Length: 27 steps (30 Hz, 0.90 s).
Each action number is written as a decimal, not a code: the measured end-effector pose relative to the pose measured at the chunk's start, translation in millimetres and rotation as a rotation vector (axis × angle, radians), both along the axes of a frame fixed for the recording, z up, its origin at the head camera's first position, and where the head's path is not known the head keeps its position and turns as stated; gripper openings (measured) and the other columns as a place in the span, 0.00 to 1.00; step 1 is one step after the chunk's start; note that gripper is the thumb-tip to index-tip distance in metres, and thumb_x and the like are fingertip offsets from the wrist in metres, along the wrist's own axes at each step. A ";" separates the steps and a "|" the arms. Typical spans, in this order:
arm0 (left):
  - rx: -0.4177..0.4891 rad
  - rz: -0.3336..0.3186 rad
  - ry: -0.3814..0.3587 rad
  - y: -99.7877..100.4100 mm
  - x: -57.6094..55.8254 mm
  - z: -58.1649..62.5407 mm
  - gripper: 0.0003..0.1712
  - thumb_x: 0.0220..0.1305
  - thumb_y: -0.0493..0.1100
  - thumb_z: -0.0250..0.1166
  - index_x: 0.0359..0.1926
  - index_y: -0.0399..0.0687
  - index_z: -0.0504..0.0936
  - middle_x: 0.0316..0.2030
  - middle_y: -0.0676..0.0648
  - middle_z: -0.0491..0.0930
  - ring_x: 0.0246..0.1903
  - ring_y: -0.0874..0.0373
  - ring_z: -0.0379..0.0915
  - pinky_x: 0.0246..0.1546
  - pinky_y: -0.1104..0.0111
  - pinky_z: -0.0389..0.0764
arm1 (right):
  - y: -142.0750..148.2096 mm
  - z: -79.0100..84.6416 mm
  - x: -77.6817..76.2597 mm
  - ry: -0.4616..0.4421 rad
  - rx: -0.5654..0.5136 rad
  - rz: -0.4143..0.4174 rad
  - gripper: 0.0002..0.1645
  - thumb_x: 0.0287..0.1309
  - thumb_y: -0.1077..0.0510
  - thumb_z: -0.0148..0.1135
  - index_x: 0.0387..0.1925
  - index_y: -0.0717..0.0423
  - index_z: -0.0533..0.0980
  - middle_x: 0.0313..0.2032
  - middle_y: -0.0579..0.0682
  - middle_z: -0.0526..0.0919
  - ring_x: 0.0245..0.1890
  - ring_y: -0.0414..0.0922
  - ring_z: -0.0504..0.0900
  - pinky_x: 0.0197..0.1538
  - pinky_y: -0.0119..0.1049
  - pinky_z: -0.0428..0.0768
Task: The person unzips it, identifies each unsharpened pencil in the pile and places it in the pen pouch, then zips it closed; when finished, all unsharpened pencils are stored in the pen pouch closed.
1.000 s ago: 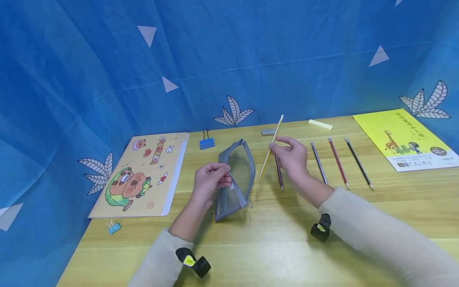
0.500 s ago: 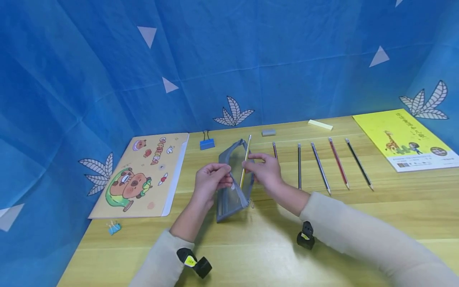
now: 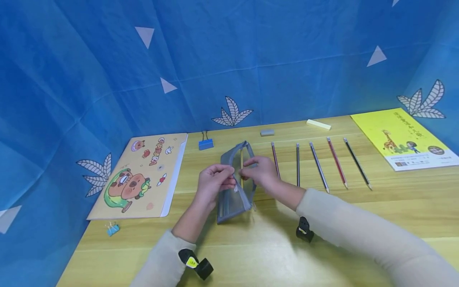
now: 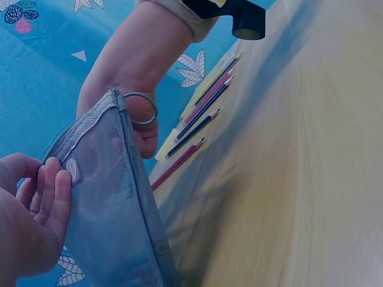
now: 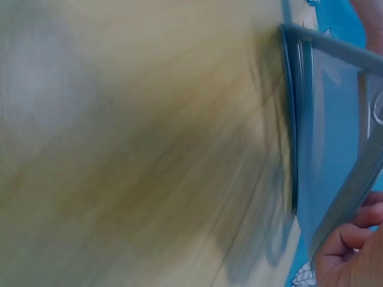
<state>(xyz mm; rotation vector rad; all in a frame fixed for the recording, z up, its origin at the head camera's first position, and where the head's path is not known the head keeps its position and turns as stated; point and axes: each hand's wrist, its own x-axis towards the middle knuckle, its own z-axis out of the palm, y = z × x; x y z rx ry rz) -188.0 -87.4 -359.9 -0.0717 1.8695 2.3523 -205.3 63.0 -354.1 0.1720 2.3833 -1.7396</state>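
Observation:
My left hand (image 3: 215, 181) pinches the near-left edge of a grey mesh zip pouch (image 3: 231, 204), whose mouth gapes toward the right. The thumb and fingers of my right hand (image 3: 263, 172) hold a yellow pencil (image 3: 242, 156) at the mouth. That pencil stands roughly upright, its lower part behind the mesh. In the left wrist view, fingers of the left hand (image 4: 39, 218) grip the pouch rim beside a small label, and the right hand (image 4: 137, 119) is partly hidden behind the pouch (image 4: 111, 197). The right wrist view shows the right hand (image 5: 356, 254) against the pouch edge (image 5: 347, 197); the pencil is hidden there.
Right of the pouch lie several pencils, including a dark red one (image 3: 275, 159) and a black one (image 3: 298, 163). A grey eraser (image 3: 267, 132), pale yellow strip (image 3: 318, 124) and blue binder clip (image 3: 206, 144) lie behind. A capybara folder (image 3: 143, 179) and yellow booklet (image 3: 405, 139) flank them.
My right hand has carried the yellow pencil leftward from above the dark red pencil, then down into the pouch's mouth. The left hand has kept its grip on the pouch edge.

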 end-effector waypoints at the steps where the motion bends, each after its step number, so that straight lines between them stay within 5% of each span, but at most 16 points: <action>1: 0.000 -0.001 -0.001 0.3 0.2 0.0 0.10 0.47 0.36 0.64 0.32 0.35 0.76 0.18 0.47 0.76 0.15 0.60 0.74 0.20 0.70 0.80 | 0.4 0.2 -0.3 -0.006 0.002 0.014 0.17 0.41 0.57 0.65 0.37 0.56 0.74 0.21 0.50 0.81 0.06 0.35 0.56 0.09 0.24 0.56; 9: -0.029 0.018 -0.049 3.7 3.8 3.3 0.09 0.48 0.34 0.63 0.32 0.35 0.75 0.18 0.46 0.76 0.15 0.60 0.74 0.20 0.69 0.80 | 2.8 -0.5 -2.6 -0.050 0.052 0.050 0.19 0.39 0.57 0.66 0.37 0.57 0.75 0.21 0.49 0.81 0.07 0.35 0.58 0.10 0.24 0.58; 17: -0.043 -0.012 0.000 4.4 2.6 -4.4 0.10 0.48 0.38 0.64 0.32 0.37 0.76 0.18 0.47 0.77 0.17 0.60 0.75 0.21 0.68 0.80 | 1.6 -3.6 -5.9 -0.083 0.063 0.083 0.18 0.38 0.59 0.66 0.37 0.58 0.75 0.21 0.50 0.80 0.08 0.36 0.60 0.10 0.25 0.59; 27: -0.002 0.012 -0.053 4.7 7.0 8.6 0.07 0.49 0.33 0.62 0.31 0.36 0.75 0.18 0.46 0.76 0.15 0.60 0.74 0.20 0.70 0.79 | 6.0 -3.9 -2.2 -0.067 0.003 0.114 0.22 0.41 0.59 0.64 0.42 0.59 0.73 0.25 0.56 0.81 0.05 0.36 0.59 0.07 0.24 0.57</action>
